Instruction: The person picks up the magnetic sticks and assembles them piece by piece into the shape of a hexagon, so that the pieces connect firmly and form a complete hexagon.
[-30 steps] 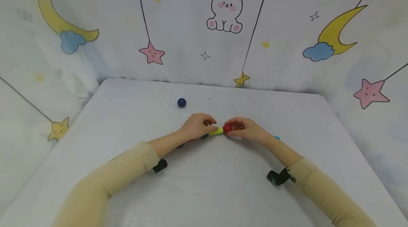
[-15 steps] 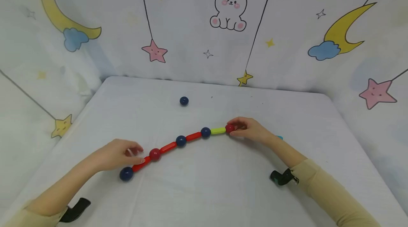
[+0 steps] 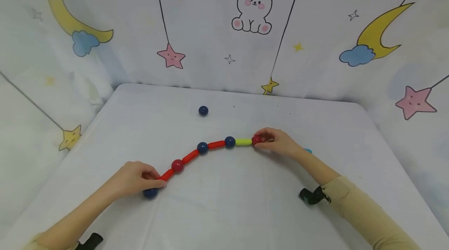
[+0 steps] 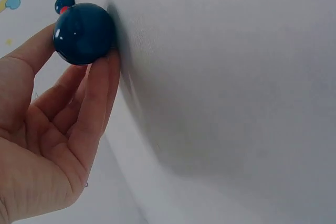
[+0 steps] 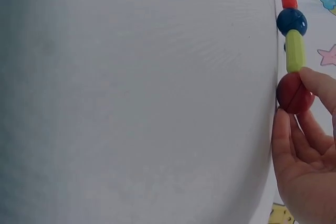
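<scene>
A curved chain of balls and short sticks, like a magnetic building toy, lies across the white table. My left hand [image 3: 131, 179] pinches the red stick [image 3: 167, 174] at the chain's left end, beside the dark blue end ball [image 4: 84, 34]; that ball hides the fingertips in the left wrist view. At the other end, my right hand [image 3: 278, 142] holds a red ball [image 5: 294, 94] between thumb and fingers. A yellow-green stick [image 3: 243, 142] joins it to a blue ball [image 3: 230, 142]. Further left come another blue ball [image 3: 202, 148], a red ball [image 3: 177, 165] and red sticks between them.
A loose dark blue ball [image 3: 203, 110] sits behind the chain. A light blue piece [image 3: 308, 150] shows partly behind the right forearm. Black wrist gear [image 3: 312, 195] hangs under the right wrist. A printed cloth wall [image 3: 210, 27] stands behind the table.
My left hand left the yellow-green stick, moved to the chain's left end and took hold of the red stick there. That end shifted right, bending the chain more. The right hand stays on the red ball.
</scene>
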`<state>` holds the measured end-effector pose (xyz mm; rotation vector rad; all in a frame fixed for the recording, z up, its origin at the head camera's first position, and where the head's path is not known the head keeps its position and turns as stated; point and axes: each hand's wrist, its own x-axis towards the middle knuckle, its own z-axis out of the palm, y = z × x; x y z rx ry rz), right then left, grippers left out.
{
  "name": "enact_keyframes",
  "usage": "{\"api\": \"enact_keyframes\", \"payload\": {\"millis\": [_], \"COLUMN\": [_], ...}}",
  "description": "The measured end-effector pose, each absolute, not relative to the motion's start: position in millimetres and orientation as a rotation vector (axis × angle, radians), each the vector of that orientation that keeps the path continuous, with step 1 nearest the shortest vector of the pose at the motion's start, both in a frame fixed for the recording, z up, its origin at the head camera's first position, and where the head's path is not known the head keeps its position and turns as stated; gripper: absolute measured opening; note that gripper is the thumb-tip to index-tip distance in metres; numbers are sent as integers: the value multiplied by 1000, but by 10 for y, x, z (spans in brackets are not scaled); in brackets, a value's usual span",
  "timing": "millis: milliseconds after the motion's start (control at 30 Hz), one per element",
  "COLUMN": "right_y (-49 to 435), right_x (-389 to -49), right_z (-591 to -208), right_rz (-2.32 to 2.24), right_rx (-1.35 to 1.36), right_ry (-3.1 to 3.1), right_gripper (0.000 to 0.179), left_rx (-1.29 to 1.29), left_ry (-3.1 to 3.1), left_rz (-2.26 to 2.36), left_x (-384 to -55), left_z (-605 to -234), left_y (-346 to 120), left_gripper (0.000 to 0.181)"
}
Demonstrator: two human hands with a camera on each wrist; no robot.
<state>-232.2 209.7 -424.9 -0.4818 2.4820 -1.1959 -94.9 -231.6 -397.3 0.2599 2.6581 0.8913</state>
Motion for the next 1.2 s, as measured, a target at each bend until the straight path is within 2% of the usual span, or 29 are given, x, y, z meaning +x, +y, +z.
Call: {"api": "enact_keyframes", "payload": {"millis": [300, 1200], "right_y": [2128, 2029], "right_x": [-2315, -2326], "right_z": [-4274, -4208], "right_rz": [-1205, -1164], "right_rx": [-413, -356], "right_ry": [2509, 2557], "right_gripper": [41, 41], "left_rx": [128, -185], "left_ry": [2638, 2465], "left_rz": [1020, 1309], "left_x": [-1025, -1015], "left_z": [-4044, -4143], "left_y": [-2066, -1775], "left_gripper": [23, 29]}}
